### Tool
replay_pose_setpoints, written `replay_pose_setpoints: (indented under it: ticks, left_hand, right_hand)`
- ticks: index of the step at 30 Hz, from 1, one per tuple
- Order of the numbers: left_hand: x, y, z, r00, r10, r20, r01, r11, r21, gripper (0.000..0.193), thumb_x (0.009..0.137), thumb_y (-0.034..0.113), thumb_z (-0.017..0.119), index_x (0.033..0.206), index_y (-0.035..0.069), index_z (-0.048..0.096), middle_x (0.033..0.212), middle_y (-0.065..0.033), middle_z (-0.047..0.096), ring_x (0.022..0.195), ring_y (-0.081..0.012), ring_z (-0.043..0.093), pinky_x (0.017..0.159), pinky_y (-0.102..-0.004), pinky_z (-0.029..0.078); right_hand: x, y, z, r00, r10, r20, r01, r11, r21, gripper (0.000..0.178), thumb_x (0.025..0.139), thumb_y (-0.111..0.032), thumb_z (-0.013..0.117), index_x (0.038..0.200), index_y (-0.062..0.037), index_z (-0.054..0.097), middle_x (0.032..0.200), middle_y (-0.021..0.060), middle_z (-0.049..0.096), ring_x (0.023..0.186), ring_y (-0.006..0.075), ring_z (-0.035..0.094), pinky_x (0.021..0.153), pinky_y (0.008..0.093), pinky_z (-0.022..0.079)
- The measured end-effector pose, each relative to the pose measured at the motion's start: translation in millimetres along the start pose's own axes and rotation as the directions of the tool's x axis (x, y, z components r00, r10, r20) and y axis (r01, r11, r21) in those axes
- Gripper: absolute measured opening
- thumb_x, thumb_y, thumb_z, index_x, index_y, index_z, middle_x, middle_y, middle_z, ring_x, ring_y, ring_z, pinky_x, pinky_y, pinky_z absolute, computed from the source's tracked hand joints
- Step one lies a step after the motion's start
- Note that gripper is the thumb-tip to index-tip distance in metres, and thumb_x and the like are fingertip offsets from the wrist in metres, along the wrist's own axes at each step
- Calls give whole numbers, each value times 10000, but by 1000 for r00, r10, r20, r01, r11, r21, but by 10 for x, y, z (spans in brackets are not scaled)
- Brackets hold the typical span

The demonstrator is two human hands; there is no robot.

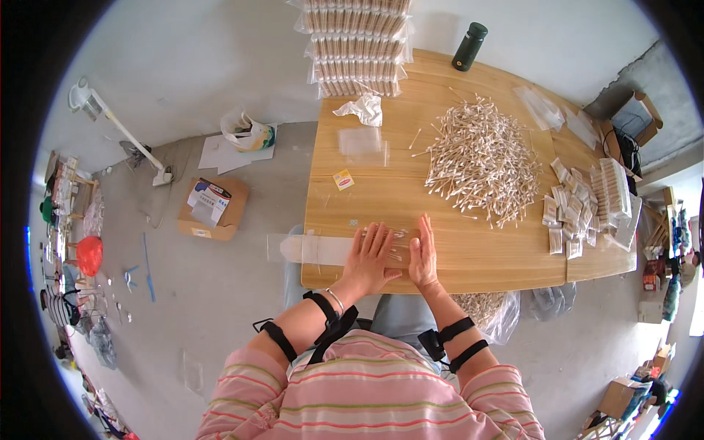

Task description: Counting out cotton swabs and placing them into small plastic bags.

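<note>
The largest thing before me is a broad wood-grain table (400, 202), pale brown, with a person in a pink striped shirt (367, 381) at its near edge. Toward its far right half spreads a big loose heap of white-tipped cotton swabs (484, 161); at the far left edge rises a stack of clear plastic packs full of swabs (358, 48). On the grey floor to the left sits a brown cardboard box (236, 209), and on the table's right end lies a jumble of small clear swab packets (572, 205). At the near edge, a long translucent plastic sleeve (323, 250) reaches left from under the left hand (369, 260), which lies palm down, fingers long and uncurled; I can't tell what it presses beneath. The right hand (423, 257) stands on edge beside it, fingers straight, thumb raised, closed around nothing. A dark green bottle (469, 48) stands at the back, and a small yellow-and-white square card (343, 180) lies left of the heap. Smallest, a few loose swabs (397, 248) lie between the two hands.
</note>
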State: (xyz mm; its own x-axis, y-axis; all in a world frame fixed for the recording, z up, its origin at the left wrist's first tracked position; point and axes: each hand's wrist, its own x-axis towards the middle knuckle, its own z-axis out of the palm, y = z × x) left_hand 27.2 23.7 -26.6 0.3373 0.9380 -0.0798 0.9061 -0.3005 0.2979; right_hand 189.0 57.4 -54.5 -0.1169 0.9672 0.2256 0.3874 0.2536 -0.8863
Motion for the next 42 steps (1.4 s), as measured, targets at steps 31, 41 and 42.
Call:
replay_pose_setpoints:
  ticks: [31,41,42]
  left_hand:
    - [-27,-424,192,830,-381,-407,-63,660,-749,467,968,34,378,1430,-14,328,1478,-180,355,1369,-303,351,1116,-385,309]
    - [198,-443,191,763,-475,-438,-68,614,-786,447,982,145,400,1394,-25,375,1428,-214,416,1321,-357,405,1099,-403,323]
    - [195,-432,186,773,-453,-444,-77,628,-775,452,990,171,399,1398,-22,372,1430,-214,414,1324,-356,401,1100,-402,322]
  right_hand:
    - [272,-410,320,846,208,491,290,594,-751,953,870,-583,498,1471,68,148,1559,214,122,1465,326,42,1175,487,11]
    - [92,-339,286,840,118,530,353,623,-698,927,852,-561,539,1465,47,201,1546,233,149,1454,370,73,1169,498,54]
    - [82,-366,266,848,89,523,357,633,-687,921,844,-549,555,1464,41,214,1544,231,158,1451,373,88,1168,498,65]
